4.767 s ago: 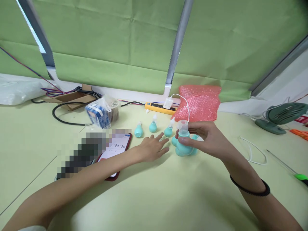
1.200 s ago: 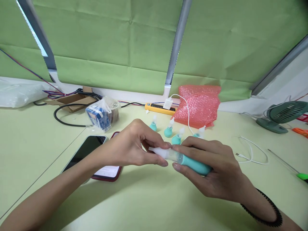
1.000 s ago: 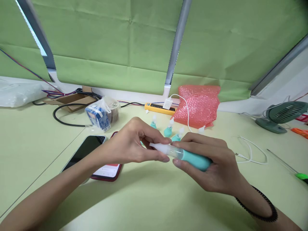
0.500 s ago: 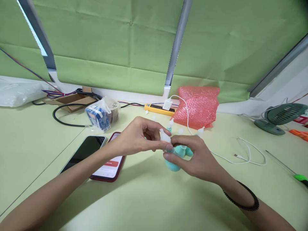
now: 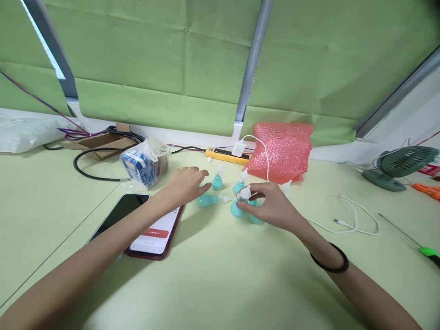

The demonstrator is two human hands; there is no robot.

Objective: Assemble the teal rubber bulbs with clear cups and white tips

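Note:
My right hand (image 5: 270,204) pinches the neck of a teal bulb syringe (image 5: 237,209), its white nozzle pointing up between thumb and fingers. Its base looks low over the table or on it; I cannot tell which. My left hand (image 5: 187,185) has let its thumb and fingers part and hovers beside another bulb syringe (image 5: 207,200), which lies on its side, nozzle to the right. Behind stand an upright bulb syringe (image 5: 217,182) and a second upright one (image 5: 239,187). A further teal bulb (image 5: 256,217) is partly hidden by my right hand.
Two phones lie at the left, one dark (image 5: 118,213) and one lit (image 5: 154,233). A bagged blue box (image 5: 139,167), a yellow power strip (image 5: 227,156) and red bubble wrap (image 5: 282,151) line the back. A white cable (image 5: 357,220), screwdriver (image 5: 400,231) and fan (image 5: 405,165) are right.
My left hand has released the bulb syringe and moved left towards the lying one. My right hand still holds its bulb syringe and has shifted slightly left and up, among the others.

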